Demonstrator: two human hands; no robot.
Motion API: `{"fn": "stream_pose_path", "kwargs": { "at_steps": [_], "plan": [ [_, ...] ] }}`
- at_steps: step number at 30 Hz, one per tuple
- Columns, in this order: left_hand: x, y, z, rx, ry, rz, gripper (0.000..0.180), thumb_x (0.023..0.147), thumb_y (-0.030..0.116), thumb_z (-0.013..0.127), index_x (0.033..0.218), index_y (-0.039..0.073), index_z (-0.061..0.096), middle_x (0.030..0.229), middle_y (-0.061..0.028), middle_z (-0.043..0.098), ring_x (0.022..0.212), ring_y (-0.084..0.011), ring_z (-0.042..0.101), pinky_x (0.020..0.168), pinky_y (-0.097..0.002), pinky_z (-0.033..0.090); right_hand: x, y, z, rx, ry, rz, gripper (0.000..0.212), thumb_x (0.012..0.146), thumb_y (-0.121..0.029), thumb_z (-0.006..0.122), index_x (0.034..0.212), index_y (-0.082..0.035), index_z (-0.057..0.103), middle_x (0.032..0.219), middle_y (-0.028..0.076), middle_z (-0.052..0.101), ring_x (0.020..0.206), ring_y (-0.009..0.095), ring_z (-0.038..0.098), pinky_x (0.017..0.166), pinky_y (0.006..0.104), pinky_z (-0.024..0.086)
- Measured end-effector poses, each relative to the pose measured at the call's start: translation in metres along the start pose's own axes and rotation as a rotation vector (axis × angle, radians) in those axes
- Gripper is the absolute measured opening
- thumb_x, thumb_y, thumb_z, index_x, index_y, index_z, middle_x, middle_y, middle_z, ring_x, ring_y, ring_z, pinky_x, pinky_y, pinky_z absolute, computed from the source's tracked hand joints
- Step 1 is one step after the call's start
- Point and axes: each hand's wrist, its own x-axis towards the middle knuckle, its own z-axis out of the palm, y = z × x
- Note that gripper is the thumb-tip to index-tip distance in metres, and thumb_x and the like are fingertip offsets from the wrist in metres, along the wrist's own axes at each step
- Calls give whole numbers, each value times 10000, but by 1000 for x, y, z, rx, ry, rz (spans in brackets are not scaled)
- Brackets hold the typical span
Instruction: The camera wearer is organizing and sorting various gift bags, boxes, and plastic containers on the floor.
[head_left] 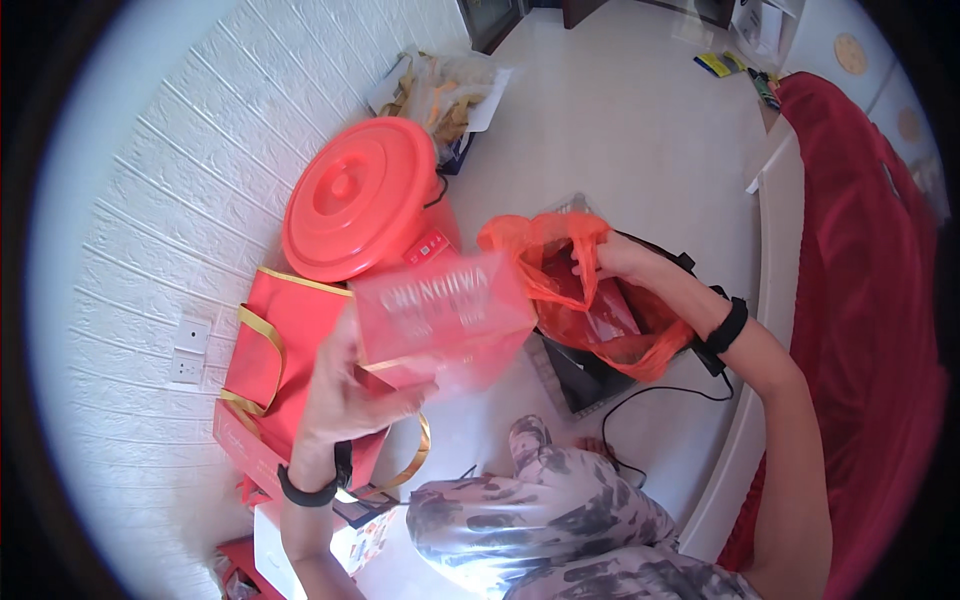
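Observation:
My left hand (345, 390) is closed around a red box (445, 325) with pale lettering and a thin gold line, blurred by motion. The box is held up in front of a red lidded bucket (350, 205). At the mouth of a thin orange-red plastic bag (655, 350), my right hand (618, 258) has its fingers closed on the bag's gathered edge. A red packaged item (612, 318) shows inside the bag; its lower part is hidden.
A red gift bag (305, 340) with gold ribbon handles leans by the white textured wall. Beneath the plastic bag is a dark flat case (575, 385), with a black cable (660, 388) nearby. A box of clear wrapping (455, 90) stands farther back. Red fabric (860, 300) covers furniture at right.

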Motion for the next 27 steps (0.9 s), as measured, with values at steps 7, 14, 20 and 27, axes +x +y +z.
{"fn": "stream_pose_path", "kwargs": {
  "at_steps": [7,14,20,27],
  "plan": [
    [79,30,53,-60,-96,416,455,702,-55,731,1114,-4,544,968,-55,648,850,-153,628,797,-294,520,6,30,-53,278,-263,-97,332,890,-178,526,1191,-47,473,1017,75,553,906,162,580,752,325,514],
    [138,-30,144,-529,-218,358,592,744,-44,687,1249,42,390,1163,-63,542,1083,-157,536,919,-318,452,-59,-7,-69,549,-52,-58,354,909,-244,482,1233,-101,480,1132,71,546,938,154,567,805,310,473],
    [154,-86,172,-362,-75,314,592,757,-68,658,1255,54,362,1221,-62,491,1159,-168,482,974,-347,419,-67,44,-62,277,271,-256,390,940,-279,439,1256,-52,417,1147,82,532,982,162,540,845,308,441],
    [156,-104,188,-345,12,190,553,753,-7,682,1210,45,376,1171,-75,506,1121,-173,504,927,-352,458,-80,65,-22,-399,494,-714,860,738,-295,743,1327,15,198,1261,187,416,1147,251,446,943,395,394]
  ]
}}
